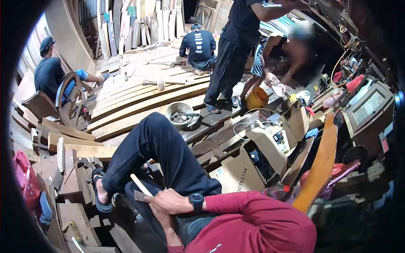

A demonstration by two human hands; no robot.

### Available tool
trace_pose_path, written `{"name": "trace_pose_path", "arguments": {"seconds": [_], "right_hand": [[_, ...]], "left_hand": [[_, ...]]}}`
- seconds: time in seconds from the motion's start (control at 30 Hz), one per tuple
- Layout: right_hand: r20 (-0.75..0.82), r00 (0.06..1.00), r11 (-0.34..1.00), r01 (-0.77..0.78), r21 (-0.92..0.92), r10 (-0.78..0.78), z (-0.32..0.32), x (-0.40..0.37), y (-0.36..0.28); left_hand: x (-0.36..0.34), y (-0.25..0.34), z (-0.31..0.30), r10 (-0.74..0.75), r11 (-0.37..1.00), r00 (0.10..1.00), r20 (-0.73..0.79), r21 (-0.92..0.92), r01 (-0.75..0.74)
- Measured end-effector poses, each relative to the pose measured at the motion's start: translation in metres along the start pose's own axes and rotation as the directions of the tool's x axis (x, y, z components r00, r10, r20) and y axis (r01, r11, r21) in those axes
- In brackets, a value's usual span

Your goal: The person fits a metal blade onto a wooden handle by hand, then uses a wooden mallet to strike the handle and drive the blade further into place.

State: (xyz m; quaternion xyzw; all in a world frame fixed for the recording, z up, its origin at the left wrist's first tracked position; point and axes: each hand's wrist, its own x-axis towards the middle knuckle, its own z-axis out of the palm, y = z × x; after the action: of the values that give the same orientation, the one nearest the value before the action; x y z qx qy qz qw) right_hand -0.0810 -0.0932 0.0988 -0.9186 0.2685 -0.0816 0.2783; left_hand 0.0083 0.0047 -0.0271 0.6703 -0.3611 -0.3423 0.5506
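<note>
My right hand [173, 201], with a black watch [196, 201] on its wrist, is closed in front of my lap. Beside its fingers sticks out a tool with a pale wooden handle [140, 184] and a flat, dull metal head [141, 196]. How far the grip reaches round the tool is partly hidden. Underneath, my left hand [162, 217] crosses below the right one and touches it. Its fingers are mostly covered. My bent leg in dark trousers [154, 147] rises just beyond the hands, the sandalled foot [102, 192] resting to the left.
Long planks [147, 101] lie ahead, with a bucket [181, 114] near them. Two people [200, 46] [48, 71] sit, one stands [232, 50], and another bends by a yellow-orange container [256, 98]. Cardboard boxes [238, 173], an orange board [322, 160] and wood offcuts [78, 215] surround me.
</note>
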Motion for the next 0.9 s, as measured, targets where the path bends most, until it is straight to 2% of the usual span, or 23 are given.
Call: {"name": "trace_pose_path", "arguments": {"seconds": [0.03, 0.13, 0.17, 0.2, 0.23, 0.27, 0.33, 0.43, 0.53, 0.63, 0.73, 0.9], "right_hand": [[0.030, 0.999, 0.999, -0.017, 0.034, 0.016, -0.002, 0.002, -0.001], [0.010, 1.000, 0.996, -0.016, 0.093, 0.016, -0.010, -0.003, -0.012], [-0.040, 0.999, 0.993, 0.025, 0.119, -0.020, -0.011, -0.008, -0.011], [-0.046, 0.999, 0.993, 0.013, 0.121, -0.007, -0.010, -0.010, -0.010], [-0.056, 0.998, 0.993, 0.007, 0.119, 0.000, -0.008, -0.010, -0.007], [-0.067, 0.998, 0.993, 0.005, 0.115, 0.003, -0.006, -0.009, -0.003], [-0.068, 0.998, 0.993, 0.020, 0.114, -0.012, 0.002, -0.011, 0.007], [-0.056, 0.998, 0.992, 0.000, 0.125, 0.007, 0.011, -0.013, 0.010], [-0.074, 0.997, 0.990, -0.007, 0.140, 0.017, 0.010, -0.012, 0.008], [-0.061, 0.998, 0.989, -0.020, 0.144, 0.029, 0.000, -0.007, 0.006], [-0.025, 0.998, 0.983, -0.052, 0.178, 0.057, 0.005, -0.007, 0.008], [-0.004, 0.999, 0.985, -0.043, 0.167, 0.045, 0.011, -0.012, 0.009]], "left_hand": [[0.000, 0.000, 0.000, -0.077, 0.992, 0.997, 0.002, -0.098, 0.076], [0.010, -0.066, -0.005, 0.152, 0.969, 0.985, 0.079, 0.184, -0.164], [0.013, -0.087, -0.012, 0.260, 0.859, 0.955, 0.145, 0.417, -0.297], [0.010, -0.060, -0.009, 0.131, 0.979, 0.984, 0.120, 0.142, -0.148], [0.007, -0.032, -0.006, -0.002, 0.979, 0.996, 0.091, -0.202, 0.020], [0.005, -0.003, -0.003, -0.132, 0.860, 0.989, 0.061, -0.489, 0.145], [0.007, 0.013, -0.004, -0.192, 0.741, 0.977, 0.087, -0.640, 0.203], [0.005, 0.024, -0.001, -0.188, 0.781, 0.982, 0.033, -0.602, 0.169], [0.006, -0.021, 0.006, -0.092, 0.864, 0.995, -0.038, -0.500, 0.061], [0.009, -0.017, 0.000, -0.087, 0.848, 0.996, -0.011, -0.526, 0.068], [0.009, -0.009, -0.004, -0.183, 0.789, 0.983, 0.012, -0.595, 0.154], [0.003, -0.025, -0.008, -0.156, 0.789, 0.987, 0.026, -0.598, 0.140]]}}
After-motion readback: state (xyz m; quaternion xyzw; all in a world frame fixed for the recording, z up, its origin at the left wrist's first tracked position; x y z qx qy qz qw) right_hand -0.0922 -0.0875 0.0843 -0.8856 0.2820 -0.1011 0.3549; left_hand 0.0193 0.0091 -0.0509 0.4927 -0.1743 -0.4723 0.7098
